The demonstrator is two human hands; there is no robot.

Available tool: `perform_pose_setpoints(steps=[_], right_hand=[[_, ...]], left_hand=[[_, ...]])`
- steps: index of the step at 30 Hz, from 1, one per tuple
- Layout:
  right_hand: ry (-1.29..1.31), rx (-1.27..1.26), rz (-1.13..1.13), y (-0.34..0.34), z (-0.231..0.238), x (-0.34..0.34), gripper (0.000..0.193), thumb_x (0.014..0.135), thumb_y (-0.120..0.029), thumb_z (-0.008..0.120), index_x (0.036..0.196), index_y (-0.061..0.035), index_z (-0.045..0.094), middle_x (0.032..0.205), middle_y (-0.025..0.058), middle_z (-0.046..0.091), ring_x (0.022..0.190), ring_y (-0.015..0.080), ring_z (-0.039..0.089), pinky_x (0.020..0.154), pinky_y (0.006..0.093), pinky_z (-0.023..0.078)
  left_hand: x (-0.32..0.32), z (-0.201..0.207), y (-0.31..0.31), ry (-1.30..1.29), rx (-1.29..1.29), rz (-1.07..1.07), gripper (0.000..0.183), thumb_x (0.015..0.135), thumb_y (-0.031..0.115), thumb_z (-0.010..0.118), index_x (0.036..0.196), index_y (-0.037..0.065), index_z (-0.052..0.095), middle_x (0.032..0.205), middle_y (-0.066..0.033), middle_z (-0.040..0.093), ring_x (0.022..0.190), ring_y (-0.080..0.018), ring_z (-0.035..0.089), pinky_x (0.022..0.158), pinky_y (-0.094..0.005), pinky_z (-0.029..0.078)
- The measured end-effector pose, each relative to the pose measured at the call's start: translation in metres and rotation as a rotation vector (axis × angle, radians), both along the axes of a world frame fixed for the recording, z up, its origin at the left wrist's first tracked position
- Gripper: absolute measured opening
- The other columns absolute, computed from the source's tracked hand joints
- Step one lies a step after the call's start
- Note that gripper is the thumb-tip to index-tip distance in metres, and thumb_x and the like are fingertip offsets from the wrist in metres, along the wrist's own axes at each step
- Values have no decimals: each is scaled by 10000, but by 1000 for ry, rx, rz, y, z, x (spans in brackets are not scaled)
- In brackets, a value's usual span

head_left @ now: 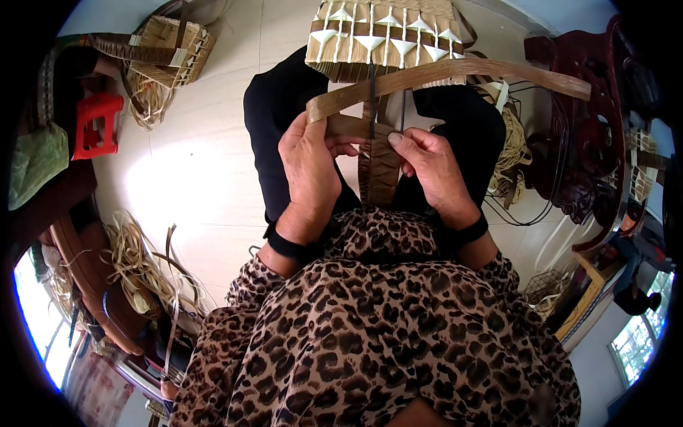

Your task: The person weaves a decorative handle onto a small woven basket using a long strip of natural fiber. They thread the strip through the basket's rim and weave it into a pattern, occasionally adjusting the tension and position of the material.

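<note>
Brown strip (409, 77) — in both hands' fingers (425, 141)

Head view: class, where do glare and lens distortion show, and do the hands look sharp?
In the head view, glare washes out a patch of floor left of the legs; the head view's rim curves into black corners; in the head view, the left hand, right hand and brown strip look fairly sharp.

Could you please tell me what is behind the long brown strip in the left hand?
The woven basket with white triangles shows behind the brown strip; the part directly behind the strip is covered.
</note>
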State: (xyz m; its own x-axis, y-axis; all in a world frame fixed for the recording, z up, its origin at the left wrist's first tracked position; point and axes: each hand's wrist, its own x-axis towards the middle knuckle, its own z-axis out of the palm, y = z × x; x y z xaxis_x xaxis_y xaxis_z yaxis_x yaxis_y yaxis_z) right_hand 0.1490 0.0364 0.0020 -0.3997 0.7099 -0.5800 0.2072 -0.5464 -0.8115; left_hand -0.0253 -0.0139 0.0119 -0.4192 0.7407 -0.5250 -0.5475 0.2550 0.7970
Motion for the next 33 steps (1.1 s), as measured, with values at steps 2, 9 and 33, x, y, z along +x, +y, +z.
perform_pose_setpoints(steps=[2, 9, 33], right_hand=[[-34, 24, -6, -1, -1, -1, 264, 931, -237, 660, 802, -9, 636, 599, -33, 518, 554, 48, 450, 508, 219, 378], [-455, 787, 61, 0, 21, -7, 278, 838, -243, 747, 906, -6, 621, 733, 73, 589, 622, 169, 572, 572, 319, 474], [-504, 1265, 228, -5, 35, -69, 82, 751, -98, 677, 819, -73, 637, 771, 52, 543, 815, 232, 598, 621, 369, 519]], left_hand=[[2, -1, -3, 139, 70, 19, 362, 1044, 290, 434, 1089, -28, 600, 869, -137, 687, 685, -192, 680, 575, -258, 514], [-10, 30, 8, 812, 193, -12, 160, 987, 153, 572, 974, 6, 633, 709, -27, 623, 614, -50, 524, 552, -210, 442], [-55, 107, 42, 1003, 628, 590, 119, 967, 134, 541, 969, 16, 557, 761, -113, 642, 627, -192, 637, 571, -278, 521]])
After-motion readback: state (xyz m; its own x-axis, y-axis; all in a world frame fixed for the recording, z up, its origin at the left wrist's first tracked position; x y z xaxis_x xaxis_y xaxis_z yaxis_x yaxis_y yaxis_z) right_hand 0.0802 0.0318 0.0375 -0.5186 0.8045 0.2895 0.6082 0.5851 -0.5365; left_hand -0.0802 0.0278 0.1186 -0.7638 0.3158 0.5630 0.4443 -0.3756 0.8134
